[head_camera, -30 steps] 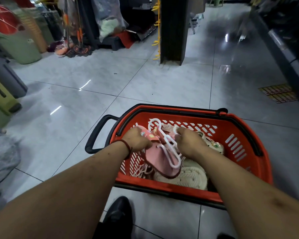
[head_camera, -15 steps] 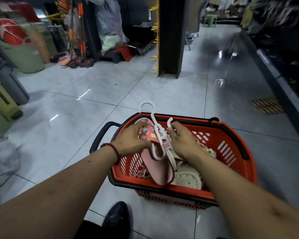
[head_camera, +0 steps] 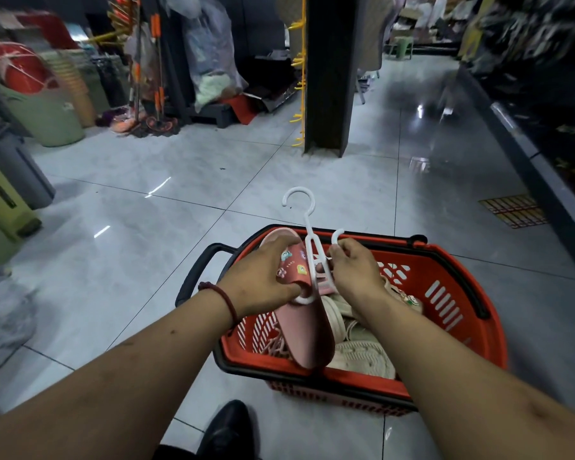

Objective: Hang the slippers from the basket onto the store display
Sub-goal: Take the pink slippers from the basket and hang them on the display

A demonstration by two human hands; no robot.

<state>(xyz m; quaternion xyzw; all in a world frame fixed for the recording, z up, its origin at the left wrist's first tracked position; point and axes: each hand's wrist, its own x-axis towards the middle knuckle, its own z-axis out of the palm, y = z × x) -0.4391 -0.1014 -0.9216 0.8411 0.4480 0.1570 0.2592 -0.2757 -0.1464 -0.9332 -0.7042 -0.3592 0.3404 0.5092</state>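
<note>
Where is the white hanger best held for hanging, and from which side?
Probably the white hanger by its straight stem under the big hook, fingers from the right: the stem sticks up bare, while the left hand and pink slipper crowd its left.

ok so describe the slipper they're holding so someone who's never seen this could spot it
Find the red basket on the grey tiled floor. Over its left side the left hand grips a pink slipper, a white hanger against it. It is pink with small cartoon charms on its strap, while the slippers lying below it are cream.
</note>
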